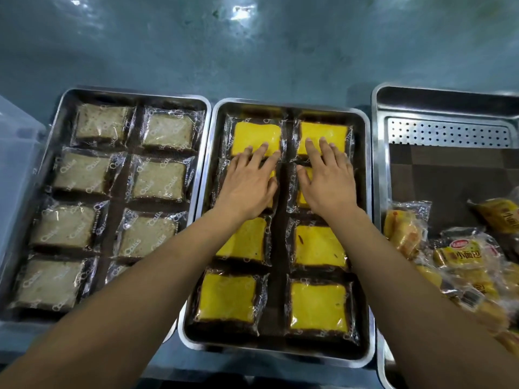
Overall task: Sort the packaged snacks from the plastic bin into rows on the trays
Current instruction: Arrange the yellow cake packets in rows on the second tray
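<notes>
The middle steel tray (pixel 365 209) holds two columns of yellow cake packets (pixel 318 306) in clear wrappers. My left hand (pixel 248 182) lies flat on the left column, fingertips touching the farthest yellow packet (pixel 257 134). My right hand (pixel 327 178) lies flat on the right column, fingers straight and reaching onto the far right packet (pixel 323 133). Both hands cover the second row. The left steel tray (pixel 60 130) holds two columns of pale brown cake packets (pixel 157 179).
A right steel tray (pixel 379 153) has a perforated insert (pixel 449 133) at its back and a loose heap of yellow bread packets (pixel 460 265) at its front. A clear plastic bin (pixel 16 153) stands at the far left. Green tabletop lies beyond the trays.
</notes>
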Demonstrator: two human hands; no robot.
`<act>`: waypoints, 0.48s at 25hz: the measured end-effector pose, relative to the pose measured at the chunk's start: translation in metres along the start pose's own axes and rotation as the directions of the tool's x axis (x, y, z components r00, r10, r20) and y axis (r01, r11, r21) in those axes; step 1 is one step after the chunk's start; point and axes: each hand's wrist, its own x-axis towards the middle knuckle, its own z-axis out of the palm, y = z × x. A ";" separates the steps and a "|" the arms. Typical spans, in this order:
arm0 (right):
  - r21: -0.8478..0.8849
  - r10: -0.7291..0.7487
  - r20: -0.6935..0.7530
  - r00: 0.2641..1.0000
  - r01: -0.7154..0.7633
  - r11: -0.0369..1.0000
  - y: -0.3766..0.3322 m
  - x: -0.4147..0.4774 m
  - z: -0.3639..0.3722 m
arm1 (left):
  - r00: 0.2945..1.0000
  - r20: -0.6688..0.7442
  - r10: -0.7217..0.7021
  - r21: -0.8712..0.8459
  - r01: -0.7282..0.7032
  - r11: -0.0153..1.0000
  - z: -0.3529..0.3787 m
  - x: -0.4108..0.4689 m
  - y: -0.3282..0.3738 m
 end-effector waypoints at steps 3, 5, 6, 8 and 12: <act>-0.008 0.002 0.040 0.999 -0.002 1.000 0.010 -0.001 0.005 | 0.999 0.026 -0.023 -0.007 0.023 1.000 0.004 0.004 -0.008; 0.004 0.002 0.027 1.000 -0.002 1.000 0.015 -0.004 0.006 | 0.999 0.018 -0.033 -0.011 0.033 0.999 0.004 0.004 -0.014; 0.007 0.003 0.024 1.000 -0.003 1.000 0.016 -0.004 0.006 | 0.999 0.015 -0.037 -0.015 0.037 0.999 0.003 0.004 -0.015; 0.006 0.008 0.028 1.000 -0.008 1.000 0.016 -0.003 0.006 | 0.999 0.014 -0.044 -0.016 0.044 0.999 0.002 0.004 -0.015; 0.022 -0.009 -0.003 1.000 0.009 1.000 0.014 -0.005 0.006 | 0.999 0.007 -0.040 -0.008 0.040 0.999 0.002 0.002 -0.013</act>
